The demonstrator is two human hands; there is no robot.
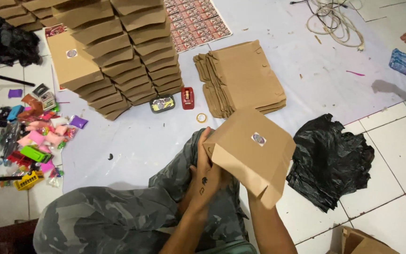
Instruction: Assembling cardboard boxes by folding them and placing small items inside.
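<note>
Two hands on one brown paper bag [252, 153] in the head view, held over the lap, round sticker facing up. Left hand [206, 176] grips its near folded edge, fingers curled; right hand is hidden beneath (grip unclear, I cannot tell). It looks light, thin and easily creased, so the folded edges seem the safest hold.

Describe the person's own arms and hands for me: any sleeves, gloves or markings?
Both forearms are bare, with no sleeves or gloves in view. The left hand has small dark markings like tattoos on its back. The right hand is hidden behind the brown paper bag; only its bare forearm shows. No rings or watch visible.
</note>
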